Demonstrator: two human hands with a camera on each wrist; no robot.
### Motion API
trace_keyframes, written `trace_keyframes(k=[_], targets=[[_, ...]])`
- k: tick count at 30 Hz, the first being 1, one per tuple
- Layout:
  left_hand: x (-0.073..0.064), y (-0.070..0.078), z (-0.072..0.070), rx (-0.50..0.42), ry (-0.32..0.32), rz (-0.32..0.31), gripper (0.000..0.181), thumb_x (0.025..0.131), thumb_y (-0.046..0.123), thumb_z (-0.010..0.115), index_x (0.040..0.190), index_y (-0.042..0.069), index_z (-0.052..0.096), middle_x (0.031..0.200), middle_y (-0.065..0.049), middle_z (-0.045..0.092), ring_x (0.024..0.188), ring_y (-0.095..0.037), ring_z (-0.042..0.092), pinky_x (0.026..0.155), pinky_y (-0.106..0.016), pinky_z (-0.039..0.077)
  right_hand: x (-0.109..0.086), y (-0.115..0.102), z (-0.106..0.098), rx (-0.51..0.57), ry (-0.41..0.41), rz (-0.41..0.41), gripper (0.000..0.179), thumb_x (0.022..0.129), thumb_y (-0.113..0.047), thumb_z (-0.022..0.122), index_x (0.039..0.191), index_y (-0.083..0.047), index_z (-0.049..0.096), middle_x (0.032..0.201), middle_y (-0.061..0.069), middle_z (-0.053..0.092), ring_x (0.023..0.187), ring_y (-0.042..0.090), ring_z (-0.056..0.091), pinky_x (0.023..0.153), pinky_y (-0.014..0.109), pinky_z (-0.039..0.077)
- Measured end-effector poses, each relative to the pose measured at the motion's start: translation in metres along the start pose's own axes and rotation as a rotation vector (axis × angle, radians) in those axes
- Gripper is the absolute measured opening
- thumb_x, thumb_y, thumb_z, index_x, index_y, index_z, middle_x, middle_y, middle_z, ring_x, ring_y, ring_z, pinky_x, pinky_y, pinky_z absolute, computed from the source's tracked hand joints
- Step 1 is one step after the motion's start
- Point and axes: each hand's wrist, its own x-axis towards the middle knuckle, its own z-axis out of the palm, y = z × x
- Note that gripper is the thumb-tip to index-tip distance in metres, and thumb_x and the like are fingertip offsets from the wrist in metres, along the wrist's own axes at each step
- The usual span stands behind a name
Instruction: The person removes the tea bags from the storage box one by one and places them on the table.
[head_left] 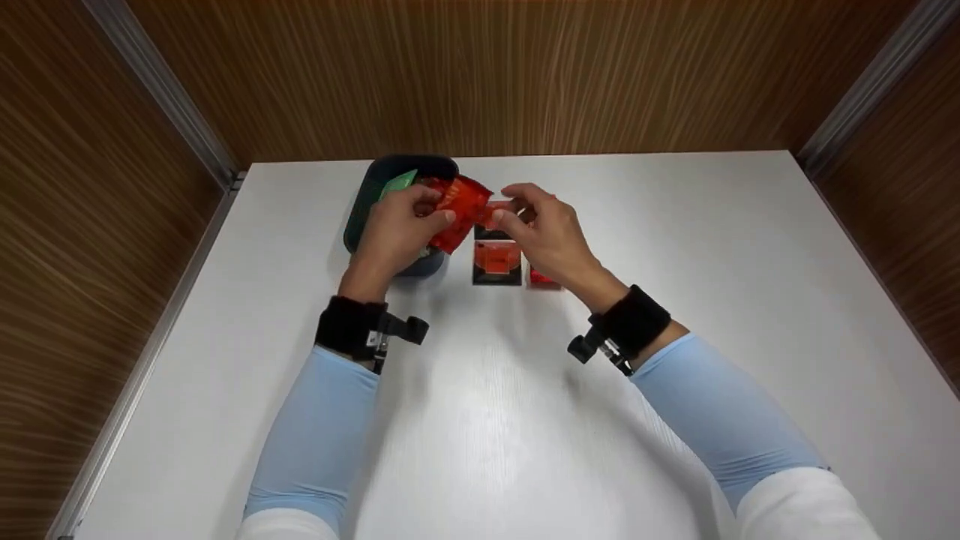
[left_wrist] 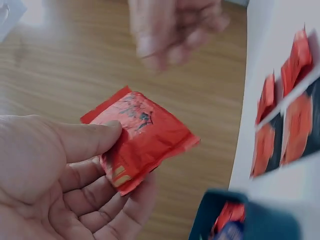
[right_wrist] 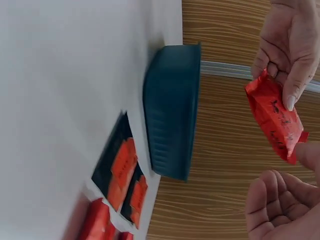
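A small red sachet [left_wrist: 145,130] with dark printed marks is pinched between the thumb and fingers of my left hand [head_left: 397,229]. In the head view it is held up over the right side of a dark teal plastic basket [head_left: 358,217]. My right hand [head_left: 551,229] is just right of the sachet, fingers loosely bent. The left wrist view shows the right hand blurred and apart from the sachet; in the right wrist view its thumb overlaps the sachet's lower end, and contact is unclear. Inside the basket are a green packet [head_left: 399,182] and red ones, partly hidden by my left hand.
Right of the basket, two black-and-orange square packets [head_left: 497,262] lie in a column on the white table [head_left: 480,420]. Beside them are red sachets [head_left: 541,280], partly covered by the right hand in the head view. Wood-grain panels [head_left: 510,75] stand behind and at both sides.
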Motion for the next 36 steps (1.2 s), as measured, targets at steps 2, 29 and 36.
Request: trace_keyframes(k=[2, 29, 36], targets=[[-0.003, 0.003, 0.011, 0.022, -0.036, 0.01, 0.038, 0.101, 0.028, 0.07, 0.137, 0.017, 0.065, 0.13, -0.003, 0.065, 0.113, -0.019, 0.06, 0.096, -0.037, 0.054, 0.0, -0.001, -0.006, -0.019, -0.005, -0.065, 0.048, 0.103, -0.028, 0.067, 0.146, -0.012, 0.055, 0.121, 0.006, 0.064, 0.102, 0.018, 0.061, 0.084, 0.033, 0.054], [-0.002, -0.002, 0.116, -0.614, -0.066, 0.165, 0.047, 0.094, 0.01, 0.078, 0.135, 0.007, 0.056, 0.122, -0.01, 0.07, 0.111, -0.021, 0.067, 0.093, -0.031, 0.056, -0.044, 0.048, -0.018, 0.107, 0.184, 0.049, 0.03, 0.098, -0.017, 0.073, 0.123, -0.002, 0.067, 0.104, 0.011, 0.074, 0.085, 0.02, 0.067, 0.067, 0.024, 0.053], [-0.003, -0.002, 0.13, -0.506, 0.003, 0.172, 0.046, 0.095, 0.013, 0.076, 0.138, 0.008, 0.059, 0.123, -0.009, 0.072, 0.109, -0.016, 0.069, 0.09, -0.03, 0.057, -0.052, 0.057, -0.015, 0.056, 0.248, 0.032, 0.03, 0.096, -0.019, 0.075, 0.122, -0.004, 0.068, 0.102, 0.009, 0.076, 0.085, 0.017, 0.068, 0.068, 0.022, 0.053]])
